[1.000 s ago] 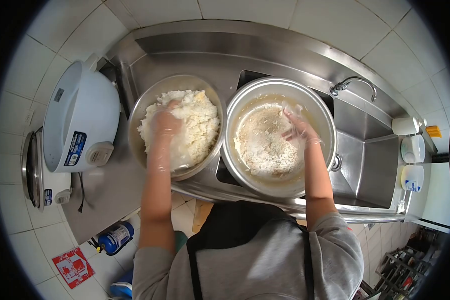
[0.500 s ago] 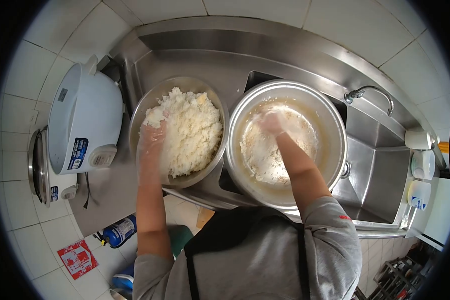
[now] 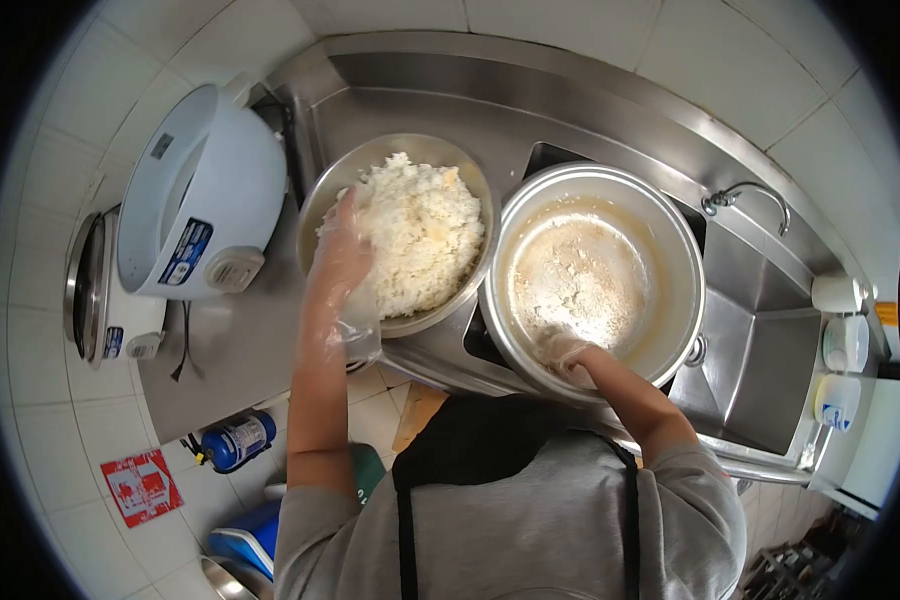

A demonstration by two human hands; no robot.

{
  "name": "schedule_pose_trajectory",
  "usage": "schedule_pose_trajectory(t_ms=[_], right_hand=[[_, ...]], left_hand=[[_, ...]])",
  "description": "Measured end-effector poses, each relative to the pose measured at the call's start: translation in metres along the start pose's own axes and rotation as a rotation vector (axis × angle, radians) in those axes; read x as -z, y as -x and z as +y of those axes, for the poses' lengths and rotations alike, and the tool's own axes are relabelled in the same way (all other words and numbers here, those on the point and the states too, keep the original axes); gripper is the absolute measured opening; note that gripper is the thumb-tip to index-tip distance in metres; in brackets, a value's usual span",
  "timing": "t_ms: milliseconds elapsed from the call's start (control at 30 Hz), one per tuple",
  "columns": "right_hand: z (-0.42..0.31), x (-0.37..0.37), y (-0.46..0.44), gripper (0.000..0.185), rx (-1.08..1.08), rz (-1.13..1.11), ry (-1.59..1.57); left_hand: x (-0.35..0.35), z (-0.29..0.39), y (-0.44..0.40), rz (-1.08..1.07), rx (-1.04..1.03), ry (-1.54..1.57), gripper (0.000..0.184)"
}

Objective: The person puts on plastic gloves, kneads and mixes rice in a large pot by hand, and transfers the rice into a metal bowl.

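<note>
My left hand (image 3: 344, 245), in a clear plastic glove, rests against the left side of a heap of white cooked rice (image 3: 420, 240). Its fingers are stretched out, pointing away from me. The rice fills a round steel bowl (image 3: 395, 148). To the right stands a large metal pot (image 3: 692, 300), with a thin layer of rice remnants (image 3: 580, 280) stuck over its bottom. My right hand (image 3: 570, 358), also gloved, reaches inside the pot at its near wall. Its fingers are blurred and partly hidden, so their grip does not show.
A big pale rice cooker (image 3: 205, 200) stands left of the bowl, with a cord (image 3: 183, 345) below it. Right of the pot are a steel sink (image 3: 760, 370), a faucet (image 3: 745, 190) and white containers (image 3: 838, 400). A blue fire extinguisher (image 3: 238, 440) is below left.
My right hand has moved from the far part of the pot's bottom to its near wall. My left hand stays at the rice's left side. The whole view has shifted slightly.
</note>
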State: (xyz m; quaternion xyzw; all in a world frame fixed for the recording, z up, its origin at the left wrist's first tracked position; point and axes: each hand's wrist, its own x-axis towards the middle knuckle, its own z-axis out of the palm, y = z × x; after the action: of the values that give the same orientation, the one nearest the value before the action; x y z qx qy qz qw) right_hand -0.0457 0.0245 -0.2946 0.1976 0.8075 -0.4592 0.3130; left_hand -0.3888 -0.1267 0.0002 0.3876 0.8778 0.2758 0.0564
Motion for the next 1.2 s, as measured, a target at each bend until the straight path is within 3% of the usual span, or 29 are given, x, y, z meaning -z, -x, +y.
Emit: schedule_pose_trajectory(t_ms=[100, 167, 267, 300, 400, 467, 533, 567, 633, 700, 767, 833, 900, 933, 1133, 1200], right_hand=[[0.017, 0.023, 0.024, 0.032, 0.006, -0.184, -0.111], [0.019, 0.051, 0.032, 0.040, 0.188, -0.242, -0.366], [-0.068, 0.101, 0.086, 0.042, 0.129, 0.074, -1.029], [-0.088, 0.124, 0.090, 0.043, 0.219, 0.047, -0.993], [-0.160, 0.177, 0.092, 0.051, 0.539, 0.264, -0.849], [-0.253, 0.194, 0.126, 0.056, 0.426, 0.366, -0.698], [-0.264, 0.199, 0.079, 0.038, 0.677, 0.738, -0.120], [-0.291, 0.191, 0.082, 0.055, 0.581, 0.821, 0.377], [-0.325, 0.180, 0.076, 0.069, 0.382, 0.726, 0.772], [-0.326, 0.171, 0.039, 0.066, 0.242, 0.428, 0.567], [-0.287, 0.163, -0.023, 0.039, 0.441, 0.659, 0.576], [-0.281, 0.168, -0.031, 0.025, 0.501, 0.717, 0.560], [-0.301, 0.186, -0.006, 0.022, 0.421, 0.611, 0.529], [-0.294, 0.191, -0.010, 0.023, 0.477, 0.692, 0.393], [-0.330, 0.216, 0.025, 0.030, 0.469, 0.963, 0.305], [-0.345, 0.229, 0.029, 0.033, 0.270, 0.875, 0.212]], left_hand=[[-0.003, -0.033, 0.006, -0.007, -0.079, 0.286, 0.043], [0.012, -0.025, 0.013, -0.049, 0.051, 0.248, 0.035], [0.025, -0.018, 0.020, -0.046, 0.082, 0.279, 0.026], [0.028, -0.017, 0.023, -0.038, 0.067, 0.302, 0.024], [0.042, -0.005, 0.018, -0.185, 0.076, 0.286, 0.037], [0.036, -0.002, 0.022, -0.060, -0.023, 0.291, 0.049], [0.039, -0.001, 0.022, 0.004, -0.064, 0.300, 0.061], [0.044, 0.000, 0.021, 0.002, -0.053, 0.305, 0.067], [0.053, 0.003, 0.023, 0.015, -0.039, 0.373, 0.073], [0.064, 0.004, 0.027, 0.045, -0.029, 0.498, 0.076], [0.072, -0.005, 0.029, 0.061, 0.009, 0.479, 0.076], [0.077, -0.016, 0.032, 0.069, 0.028, 0.471, 0.076], [0.078, -0.029, 0.035, 0.074, 0.021, 0.473, 0.076], [0.077, -0.036, 0.036, 0.079, 0.047, 0.481, 0.074], [0.036, -0.085, 0.039, 0.033, 0.156, 0.699, 0.071], [0.038, -0.081, 0.044, -0.011, 0.194, 0.672, 0.071]])
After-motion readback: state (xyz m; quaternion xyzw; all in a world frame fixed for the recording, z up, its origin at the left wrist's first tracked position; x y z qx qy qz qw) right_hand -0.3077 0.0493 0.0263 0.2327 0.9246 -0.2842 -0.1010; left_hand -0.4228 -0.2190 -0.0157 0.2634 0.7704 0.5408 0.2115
